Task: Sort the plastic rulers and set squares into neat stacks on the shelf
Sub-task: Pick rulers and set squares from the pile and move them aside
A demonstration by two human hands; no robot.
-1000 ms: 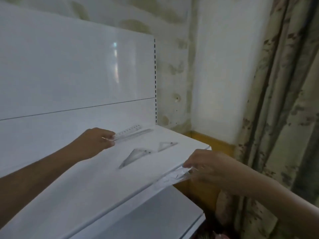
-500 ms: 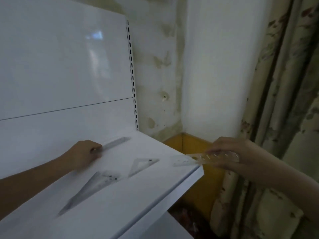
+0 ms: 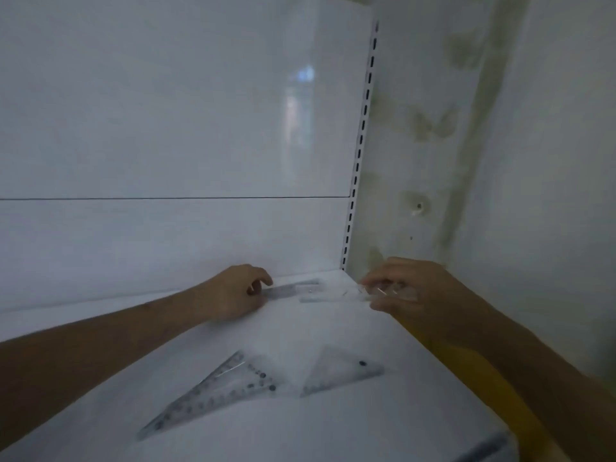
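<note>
On the white shelf (image 3: 333, 428) a clear straight ruler (image 3: 293, 290) lies along the back panel. My left hand (image 3: 236, 293) holds its left end between curled fingers and thumb. My right hand (image 3: 410, 288) pinches a second clear ruler (image 3: 336, 296) by its right end and holds it low over the shelf's back right corner, just in front of the first ruler. Nearer to me lie two clear set squares: a long one (image 3: 220, 391) and a smaller one (image 3: 340, 371) to its right. Motion blur softens the rulers' edges.
The white back panel (image 3: 166, 128) rises behind the shelf, with a slotted upright (image 3: 361, 128) at its right edge. A stained wall (image 3: 466, 145) stands to the right. A yellow surface (image 3: 483, 378) shows past the shelf's right edge.
My right hand has carried its ruler from beyond the shelf's right edge to the back right corner, beside the ruler in my left hand. The view has swung right and closer.
</note>
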